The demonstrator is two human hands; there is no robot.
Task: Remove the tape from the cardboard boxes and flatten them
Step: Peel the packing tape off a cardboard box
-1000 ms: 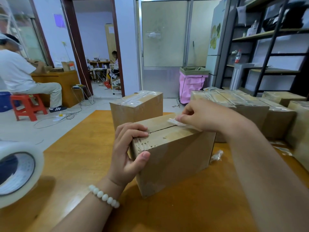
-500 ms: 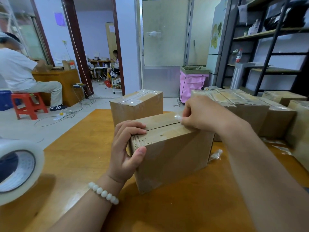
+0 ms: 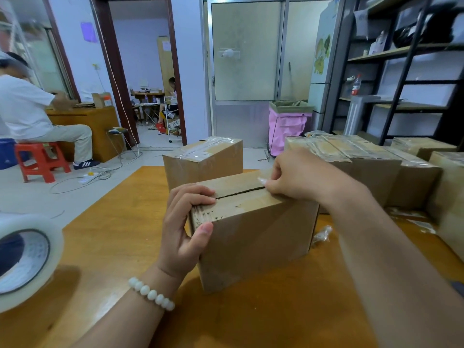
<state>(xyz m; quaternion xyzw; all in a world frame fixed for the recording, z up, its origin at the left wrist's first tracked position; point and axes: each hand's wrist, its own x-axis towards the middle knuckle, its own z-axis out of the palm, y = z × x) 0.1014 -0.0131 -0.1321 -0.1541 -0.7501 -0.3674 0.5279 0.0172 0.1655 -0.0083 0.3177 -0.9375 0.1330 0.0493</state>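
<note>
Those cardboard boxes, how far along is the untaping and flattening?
Early. The front box has its top seam mostly bare; the left hand steadies it while the right hand pinches a last tape scrap. The box behind and the row at right remain taped. None is flattened.

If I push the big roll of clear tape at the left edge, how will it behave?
The big roll of clear tape is round and seems to stand on its rim, so it would likely roll along the orange wooden table. Its smooth film probably feels slippery.
</note>
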